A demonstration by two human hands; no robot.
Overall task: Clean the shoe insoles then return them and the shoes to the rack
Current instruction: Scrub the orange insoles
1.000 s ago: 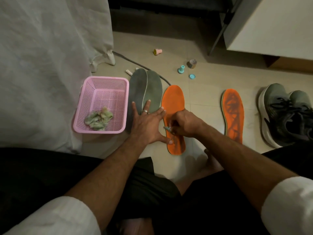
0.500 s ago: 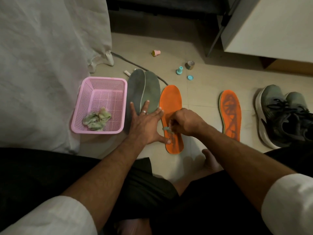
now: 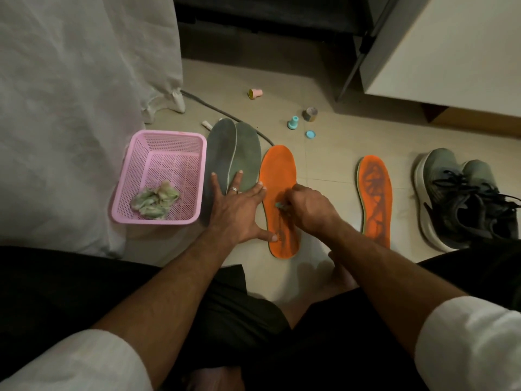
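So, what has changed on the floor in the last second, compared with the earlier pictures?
Almost nothing. The right hand still grips a small teal tool on the near orange insole; any shift is too slight to tell. The left hand stays spread flat, touching the grey insoles and the orange insole's edge. The pink basket, other orange insole and shoes have not moved.

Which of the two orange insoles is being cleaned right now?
The left orange insole, beside the grey insoles: both hands work on it. The right orange insole, near the shoes, lies untouched.
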